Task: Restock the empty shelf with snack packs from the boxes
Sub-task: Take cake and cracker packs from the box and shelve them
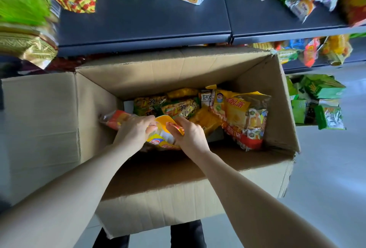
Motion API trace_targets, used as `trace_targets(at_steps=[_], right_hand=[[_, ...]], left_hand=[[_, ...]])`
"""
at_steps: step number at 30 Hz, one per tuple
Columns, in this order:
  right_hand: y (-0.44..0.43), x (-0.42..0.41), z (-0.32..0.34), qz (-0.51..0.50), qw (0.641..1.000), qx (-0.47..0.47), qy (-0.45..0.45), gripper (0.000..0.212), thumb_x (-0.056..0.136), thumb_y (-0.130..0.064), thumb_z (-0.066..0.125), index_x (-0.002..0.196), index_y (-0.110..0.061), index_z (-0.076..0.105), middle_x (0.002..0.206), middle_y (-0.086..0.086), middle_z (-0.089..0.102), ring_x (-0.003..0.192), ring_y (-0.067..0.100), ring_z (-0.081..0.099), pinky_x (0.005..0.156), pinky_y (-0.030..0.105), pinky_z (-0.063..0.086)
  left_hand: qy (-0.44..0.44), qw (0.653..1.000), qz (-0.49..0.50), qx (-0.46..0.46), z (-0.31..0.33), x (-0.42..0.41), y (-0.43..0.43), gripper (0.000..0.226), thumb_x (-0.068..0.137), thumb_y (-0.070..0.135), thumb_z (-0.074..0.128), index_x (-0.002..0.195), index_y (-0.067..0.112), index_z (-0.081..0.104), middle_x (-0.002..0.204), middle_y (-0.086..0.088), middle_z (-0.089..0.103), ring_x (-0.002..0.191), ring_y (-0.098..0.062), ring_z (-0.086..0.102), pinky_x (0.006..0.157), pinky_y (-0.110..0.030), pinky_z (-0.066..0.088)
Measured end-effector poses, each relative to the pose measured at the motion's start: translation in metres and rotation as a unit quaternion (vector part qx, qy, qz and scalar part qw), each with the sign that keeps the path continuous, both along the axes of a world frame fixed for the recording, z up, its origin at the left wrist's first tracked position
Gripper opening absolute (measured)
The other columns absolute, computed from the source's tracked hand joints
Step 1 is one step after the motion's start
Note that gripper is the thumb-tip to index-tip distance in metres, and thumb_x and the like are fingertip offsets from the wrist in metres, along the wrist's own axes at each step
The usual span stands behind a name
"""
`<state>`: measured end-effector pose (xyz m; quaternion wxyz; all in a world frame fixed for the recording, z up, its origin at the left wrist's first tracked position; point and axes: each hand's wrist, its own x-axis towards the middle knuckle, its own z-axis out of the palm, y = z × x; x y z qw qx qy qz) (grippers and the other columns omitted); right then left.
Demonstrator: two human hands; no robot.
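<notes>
— Where's it?
— Glossy yellow plastic snack pack [162, 131], gripped between left hand [136, 131] and right hand [190, 137], fingers curled round it, inside the brown cardboard box [158, 73].
— Labels?
— Its red oval logo [156, 142] is unreadable; Chinese print on the yellow bags [237, 107] beyond the right hand.

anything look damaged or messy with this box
The cardboard box has a ragged, frayed edge at its near right corner. The snack packs inside lie jumbled rather than stacked. Nothing looks spilled.
</notes>
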<state>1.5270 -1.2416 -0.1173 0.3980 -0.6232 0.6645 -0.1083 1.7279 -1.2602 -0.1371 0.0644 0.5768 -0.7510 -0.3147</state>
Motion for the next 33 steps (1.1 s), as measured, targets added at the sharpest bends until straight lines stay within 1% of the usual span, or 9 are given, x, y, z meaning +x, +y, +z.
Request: trace_targets(at_steps=[6,11,15,19,21,23,27,30,33], right_hand=[[0.004,-0.046,-0.02,0.053,0.985,0.134,0.091,0.074,0.081,-0.042,0.077,0.144,-0.029,0.039,0.134,-0.001,0.057,0.117,0.023,0.058,0.088,0.037,0.053],[0.009,-0.083,-0.036,-0.118,0.968,0.215,0.054,0.08,0.093,-0.056,0.058,0.156,-0.024,0.02,0.148,0.005,0.045,0.131,0.027,0.049,0.101,0.039,0.045],[-0.019,-0.093,-0.036,-0.242,0.931,0.275,-0.003,0.068,0.1,-0.061,0.035,0.155,-0.023,0.025,0.152,0.009,0.042,0.137,0.031,0.042,0.11,0.042,0.036],[-0.047,-0.076,-0.036,-0.299,0.896,0.31,-0.109,0.068,0.096,-0.068,0.032,0.151,-0.028,0.033,0.147,0.002,0.045,0.133,0.029,0.045,0.107,0.048,0.042],[-0.055,-0.068,-0.028,-0.312,0.89,0.283,-0.174,0.071,0.09,-0.074,0.032,0.143,-0.029,0.045,0.136,-0.003,0.057,0.124,0.022,0.054,0.093,0.038,0.047],[-0.062,-0.075,-0.017,-0.339,0.873,0.249,-0.245,0.072,0.085,-0.08,0.038,0.132,-0.029,0.058,0.123,-0.003,0.068,0.11,0.017,0.065,0.083,0.033,0.051],[-0.075,-0.101,0.018,-0.268,0.814,0.34,-0.387,0.079,0.08,-0.085,0.046,0.132,-0.028,0.062,0.13,0.009,0.066,0.117,0.032,0.064,0.104,0.053,0.047],[-0.077,-0.108,0.058,-0.196,0.827,0.383,-0.361,0.085,0.063,-0.078,0.074,0.128,-0.023,0.065,0.128,0.015,0.066,0.119,0.038,0.062,0.103,0.057,0.047],[-0.072,-0.111,0.103,-0.221,0.86,0.344,-0.305,0.098,0.045,-0.062,0.094,0.125,-0.015,0.064,0.112,0.016,0.073,0.101,0.036,0.071,0.094,0.055,0.053]], left_hand=[[0.01,0.975,0.189,0.112,0.016,0.002,-0.027,0.039,0.099,0.046,0.048,0.121,0.019,0.065,0.116,-0.011,0.07,0.107,-0.034,0.062,0.087,-0.039,0.046],[0.217,0.913,0.306,0.161,0.029,0.001,-0.039,0.024,0.102,0.032,0.049,0.086,0.019,0.061,0.073,0.012,0.068,0.07,-0.005,0.062,0.063,-0.028,0.049],[0.369,0.813,0.374,0.251,0.052,-0.007,-0.052,0.024,0.104,0.019,0.046,0.082,0.018,0.056,0.066,0.009,0.07,0.06,-0.005,0.067,0.057,-0.022,0.052],[0.396,0.791,0.36,0.295,0.081,-0.011,-0.064,0.023,0.102,0.022,0.048,0.08,0.018,0.055,0.067,0.005,0.07,0.061,-0.01,0.068,0.065,-0.027,0.053],[0.421,0.782,0.339,0.311,0.1,-0.007,-0.064,0.019,0.097,0.022,0.051,0.079,0.016,0.054,0.065,0.005,0.068,0.059,-0.01,0.064,0.062,-0.026,0.051],[0.434,0.765,0.357,0.316,0.117,0.005,-0.062,0.017,0.09,0.025,0.056,0.077,0.016,0.062,0.067,0.003,0.069,0.059,-0.012,0.065,0.063,-0.028,0.051],[0.435,0.723,0.444,0.302,0.144,0.03,-0.054,0.046,0.096,0.024,0.052,0.057,0.016,0.074,0.061,0.0,0.071,0.05,-0.013,0.067,0.048,-0.02,0.054],[0.4,0.709,0.505,0.288,0.161,0.039,-0.047,0.049,0.1,0.037,0.046,0.062,0.016,0.069,0.051,0.0,0.066,0.041,-0.013,0.062,0.041,-0.016,0.048],[0.376,0.689,0.522,0.334,0.182,0.044,-0.032,0.064,0.077,0.079,0.055,0.065,0.018,0.073,0.074,-0.002,0.073,0.067,-0.017,0.068,0.071,-0.025,0.057]])
